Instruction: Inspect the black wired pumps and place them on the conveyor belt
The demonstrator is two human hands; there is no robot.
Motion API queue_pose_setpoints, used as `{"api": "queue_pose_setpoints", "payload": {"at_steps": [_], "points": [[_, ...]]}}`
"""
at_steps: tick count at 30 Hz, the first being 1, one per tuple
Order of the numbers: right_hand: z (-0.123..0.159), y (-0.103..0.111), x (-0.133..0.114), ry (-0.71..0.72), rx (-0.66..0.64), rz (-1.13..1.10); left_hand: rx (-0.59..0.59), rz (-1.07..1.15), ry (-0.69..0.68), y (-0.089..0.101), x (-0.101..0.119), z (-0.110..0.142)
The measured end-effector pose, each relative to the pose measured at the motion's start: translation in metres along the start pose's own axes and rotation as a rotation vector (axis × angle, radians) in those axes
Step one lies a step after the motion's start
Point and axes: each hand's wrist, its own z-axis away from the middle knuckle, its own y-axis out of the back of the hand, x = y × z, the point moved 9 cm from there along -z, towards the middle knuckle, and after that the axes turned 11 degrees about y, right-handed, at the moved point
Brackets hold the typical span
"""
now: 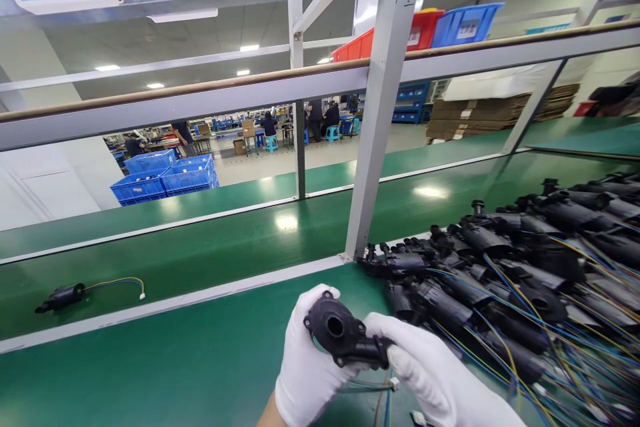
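A small black water pump (343, 330) is held up over the green bench, its round face with a central hole turned toward me. My left hand (310, 353), in a white glove, wraps around the pump's body from the left and below. From the right, my gloved right hand (420, 353) grips the pump's side outlet between thumb and fingers. Thin coloured wires (370, 385) with a small white connector hang below it. Beside my right hand lies a large pile of similar black pumps (465, 300) with their wires, partly blurred.
One black pump (63, 297) with a wire lies on the green belt (210, 247) beyond the bench's pale rail. A grey metal post (375, 113) rises in front. Blue crates (187, 173) stand at left; a red bin (423, 27) and a blue bin (465, 23) sit overhead. People work far back.
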Motion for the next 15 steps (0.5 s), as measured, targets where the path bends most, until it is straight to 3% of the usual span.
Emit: {"api": "queue_pose_setpoints", "payload": {"at_steps": [15], "points": [[0.009,-0.007,0.018,0.003,-0.058,0.067,0.003,0.051,0.058,-0.002,0.001,-0.003]]}}
